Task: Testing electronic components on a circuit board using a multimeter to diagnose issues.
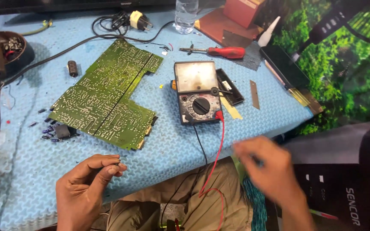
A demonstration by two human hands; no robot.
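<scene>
Both hands hover low in the frame at the desk's (163, 154) near edge. Left hand (86, 188), lower left, has its fingers (110, 164) pinched shut on a small dark part (117, 163), held just over the blue mat's edge. Right hand (268, 167), lower right, is blurred past the edge; whether its fingers are closed cannot be told. Open mat lies between the hands and the green circuit board (108, 96) at centre left. Multimeter (198, 92) sits centre, its red and black leads (213, 158) trailing over the edge between both hands.
</scene>
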